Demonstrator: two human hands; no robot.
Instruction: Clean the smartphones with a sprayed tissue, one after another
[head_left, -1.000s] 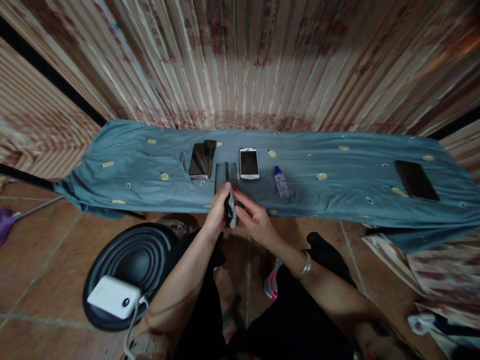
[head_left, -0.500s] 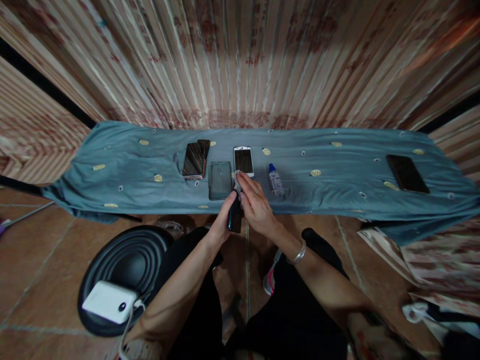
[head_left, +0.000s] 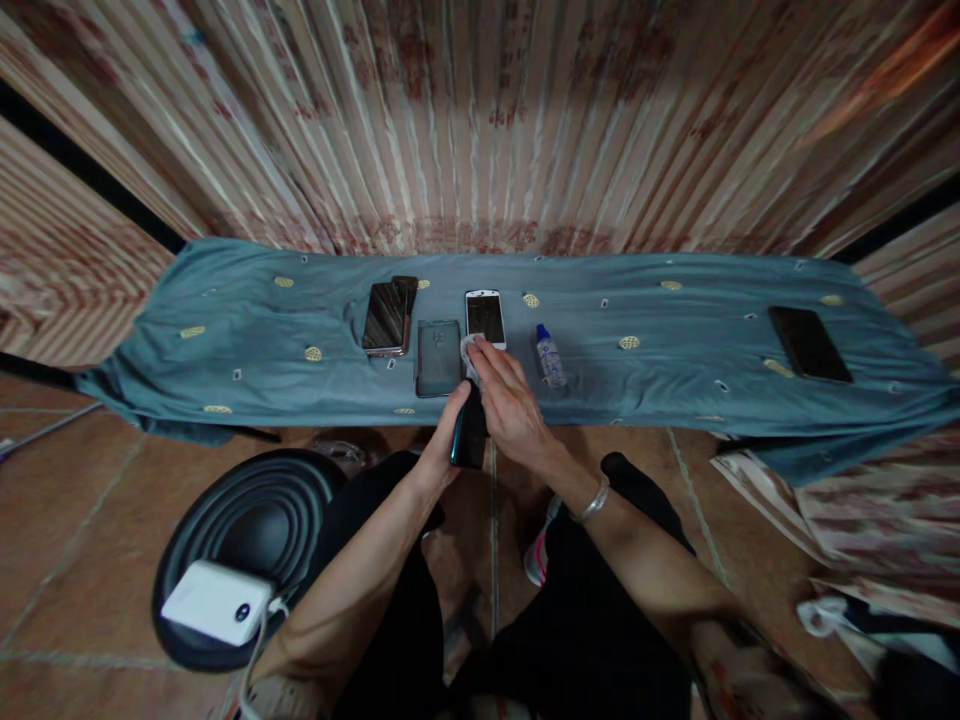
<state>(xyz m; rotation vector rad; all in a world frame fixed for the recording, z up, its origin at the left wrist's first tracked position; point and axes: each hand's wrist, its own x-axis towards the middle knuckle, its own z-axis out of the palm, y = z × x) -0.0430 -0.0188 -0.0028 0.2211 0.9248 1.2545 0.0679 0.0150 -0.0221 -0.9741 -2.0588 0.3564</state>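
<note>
Between both hands [head_left: 442,440] [head_left: 510,405], dark phone [head_left: 470,435]

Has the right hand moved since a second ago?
Yes. The right hand has moved up the table toward the white phone; its white wipe now lies just below it.

There is one camera, up on the person's head. It looks forward and down. The two arms come in from the bottom, close by. The blue cloth [head_left: 675,340] lies a bit farther, the striped curtain [head_left: 525,120] behind.
</note>
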